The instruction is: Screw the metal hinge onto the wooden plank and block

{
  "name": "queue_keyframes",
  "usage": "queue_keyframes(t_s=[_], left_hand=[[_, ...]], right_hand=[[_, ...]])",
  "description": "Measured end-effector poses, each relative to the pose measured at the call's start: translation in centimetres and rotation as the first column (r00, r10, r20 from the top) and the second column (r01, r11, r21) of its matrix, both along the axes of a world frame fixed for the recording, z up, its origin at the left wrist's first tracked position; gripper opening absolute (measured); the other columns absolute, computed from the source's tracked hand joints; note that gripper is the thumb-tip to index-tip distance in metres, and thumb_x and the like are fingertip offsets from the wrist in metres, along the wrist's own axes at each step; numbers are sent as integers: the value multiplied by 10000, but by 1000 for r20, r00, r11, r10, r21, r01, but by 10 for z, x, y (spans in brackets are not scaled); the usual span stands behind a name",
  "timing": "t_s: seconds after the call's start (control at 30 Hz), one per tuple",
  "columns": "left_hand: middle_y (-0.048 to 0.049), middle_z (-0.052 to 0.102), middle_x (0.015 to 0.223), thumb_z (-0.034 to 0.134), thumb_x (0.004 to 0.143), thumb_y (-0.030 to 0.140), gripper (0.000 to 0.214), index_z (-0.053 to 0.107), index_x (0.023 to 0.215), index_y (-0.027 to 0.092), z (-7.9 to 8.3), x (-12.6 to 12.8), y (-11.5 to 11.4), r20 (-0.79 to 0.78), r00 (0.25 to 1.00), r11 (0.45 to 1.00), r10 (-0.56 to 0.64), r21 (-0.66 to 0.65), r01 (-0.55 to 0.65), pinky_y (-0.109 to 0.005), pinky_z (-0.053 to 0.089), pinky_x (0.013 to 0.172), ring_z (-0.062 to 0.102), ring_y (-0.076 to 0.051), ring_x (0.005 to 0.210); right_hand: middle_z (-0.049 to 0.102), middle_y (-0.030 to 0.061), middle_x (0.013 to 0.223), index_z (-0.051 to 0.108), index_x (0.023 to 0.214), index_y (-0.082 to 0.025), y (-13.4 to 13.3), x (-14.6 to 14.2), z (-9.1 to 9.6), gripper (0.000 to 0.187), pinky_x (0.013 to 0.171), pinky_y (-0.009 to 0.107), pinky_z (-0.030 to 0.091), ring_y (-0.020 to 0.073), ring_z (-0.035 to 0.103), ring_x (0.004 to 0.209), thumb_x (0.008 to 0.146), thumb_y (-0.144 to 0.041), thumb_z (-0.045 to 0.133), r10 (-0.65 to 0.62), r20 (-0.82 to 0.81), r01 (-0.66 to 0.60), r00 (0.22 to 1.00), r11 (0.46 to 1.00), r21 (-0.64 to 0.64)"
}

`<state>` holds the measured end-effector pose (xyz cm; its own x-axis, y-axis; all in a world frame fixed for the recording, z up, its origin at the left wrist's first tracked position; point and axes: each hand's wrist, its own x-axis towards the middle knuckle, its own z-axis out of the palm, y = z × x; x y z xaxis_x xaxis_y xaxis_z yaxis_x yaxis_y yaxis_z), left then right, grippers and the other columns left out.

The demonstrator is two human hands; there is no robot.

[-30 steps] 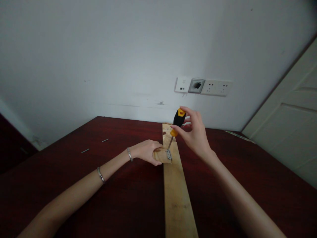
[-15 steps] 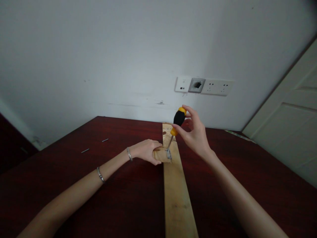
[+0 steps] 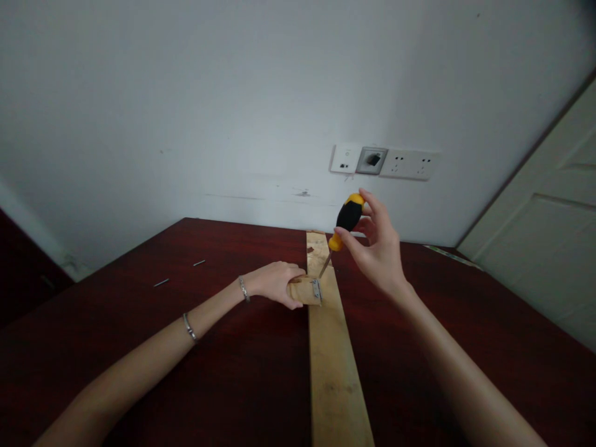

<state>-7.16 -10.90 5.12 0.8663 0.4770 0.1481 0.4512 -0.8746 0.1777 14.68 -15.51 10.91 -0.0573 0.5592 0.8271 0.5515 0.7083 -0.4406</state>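
Note:
My left hand [image 3: 279, 284] is closed around a small wooden block [image 3: 303, 292], which it holds on a long wooden plank [image 3: 333, 366]. A small metal hinge [image 3: 317, 289] sits at the block's right end. Between the fingertips and thumb of my right hand [image 3: 377, 245] is a screwdriver [image 3: 348, 216] with a yellow and black handle. It tilts, its shaft running down and left toward the hinge. The tip is close to the hinge's upper edge; whether it touches is too small to tell.
Two thin metal rods [image 3: 161, 282], perhaps nails or screws, lie on the dark red table [image 3: 223, 385] at the left. Wall sockets [image 3: 404, 164] are behind my right hand. A flat strip [image 3: 451, 256] lies by the table's back right edge, near a white door [image 3: 549, 248].
My right hand has moved right and slightly up with the screwdriver, which now leans more to the right. Its tip has shifted off the hinge's face. My left hand stays on the block.

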Motion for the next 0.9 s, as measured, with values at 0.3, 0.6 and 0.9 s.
queue_keyframes(t_s=[0.3,0.6,0.9], left_hand=[[-78,631,1003,683,681,514,569,571,1115,164,5,-14,12,0,998,997,65,38,-65,-317,451,757,610,-234,880],[-77,628,1032,693,678,481,587,557,1157,169,12,-21,15,49,996,997,77,16,-78,-330,446,796,602,-236,918],[-78,627,1015,686,688,491,585,565,1153,158,10,-22,17,32,996,997,83,7,-83,-320,441,787,600,-230,910]], right_hand=[[641,51,875,478,1339,-188,24,25,-5,677,629,347,500,155,577,611,719,-384,667,-218,-2,207,976,929,-308],[692,120,1060,605,1206,-134,52,16,-58,544,823,329,469,248,636,932,685,-284,654,-125,367,330,922,748,-575],[666,155,1152,584,1228,-113,56,10,-76,588,859,321,466,284,620,1055,673,-291,665,-47,439,350,897,680,-644]])
